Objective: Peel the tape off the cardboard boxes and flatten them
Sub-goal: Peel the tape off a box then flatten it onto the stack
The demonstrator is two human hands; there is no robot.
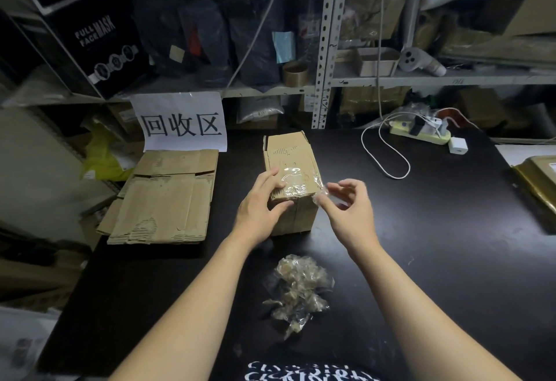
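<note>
Pinching crinkled clear tape (301, 183), the right hand (349, 212) sits beside the scuffed box (288, 152) gripped by the left hand (258, 203).

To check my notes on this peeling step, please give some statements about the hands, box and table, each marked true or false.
1. The right hand pinches clear tape that clings to the box. True.
2. The left hand lies flat on the table, away from the box. False: it holds the box's left side.
3. The box is already flattened. False: it stands upright, unflattened.
4. A pile of crumpled tape lies on the table, nearer the person than the box. True.
5. The flattened cardboard lies right of the box. False: it lies on the left.
</note>
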